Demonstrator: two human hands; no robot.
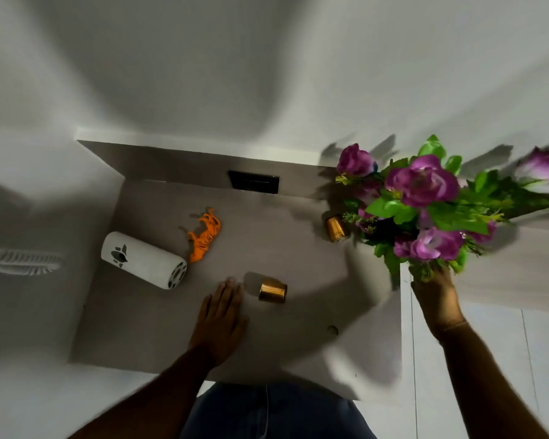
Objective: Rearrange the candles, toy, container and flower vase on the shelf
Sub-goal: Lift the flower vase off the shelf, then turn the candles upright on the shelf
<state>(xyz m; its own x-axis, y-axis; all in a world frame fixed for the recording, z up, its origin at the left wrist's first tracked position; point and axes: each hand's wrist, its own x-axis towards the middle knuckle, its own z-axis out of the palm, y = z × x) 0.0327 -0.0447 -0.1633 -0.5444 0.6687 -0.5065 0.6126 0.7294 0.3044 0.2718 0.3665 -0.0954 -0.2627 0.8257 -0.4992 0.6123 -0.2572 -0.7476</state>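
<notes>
On the grey shelf top (146,327) a white cylindrical container (143,259) with cut-out holes lies on its side at the left. An orange tiger toy (205,236) lies just right of it. One gold candle holder (272,291) lies near the middle, another (336,228) at the back right under the flowers. My left hand (221,318) hovers flat, fingers together, just left of the near candle holder. My right hand (436,296) grips the purple flower bunch (425,198) from below at the shelf's right edge; the vase itself is hidden.
A white wall rises behind the shelf, with a dark rectangular slot (253,181) in the shelf's back panel. A lower wooden surface (520,267) extends to the right. White floor tiles lie below. A pale ribbed object (23,261) is blurred at far left.
</notes>
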